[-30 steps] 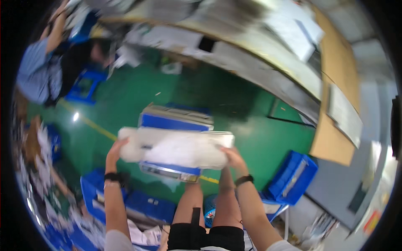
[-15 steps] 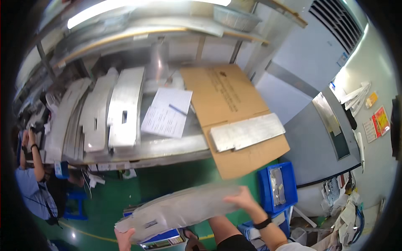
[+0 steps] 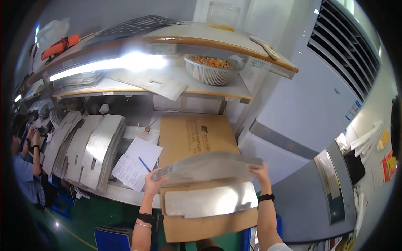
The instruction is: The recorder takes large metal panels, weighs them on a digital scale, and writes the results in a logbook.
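near the middle of the frame, the left hand (image 3: 155,181) is closed around the left end of a stack of thin gray metal sheets (image 3: 209,167). the stack is a bit blurry and seems to be up over the big brown cardboard sheet (image 3: 186,131). i can't tell if it touches it. the right hand (image 3: 261,172) grips the other end. below the stack, one shiny metal plate (image 3: 211,199) lies flat on the cardboard.

to do this well, i would keep both hands at the same height so the sheets don't slide out. i would squeeze both ends evenly, mind the thin edges, and go slowly so nothing bumps or scratches the shiny plate.

now the things that hold stuff. at the lower left is a blue box (image 3: 111,239), and i can't tell what is in it. at the upper middle, a pale plastic basket (image 3: 205,77) on the shelf is full of small orange bits. higher up, a clear tub (image 3: 222,14) has something yellow-orange at the bottom. at the lower right, a bit of blue bin (image 3: 279,228) shows by the right arm, with its inside hidden.
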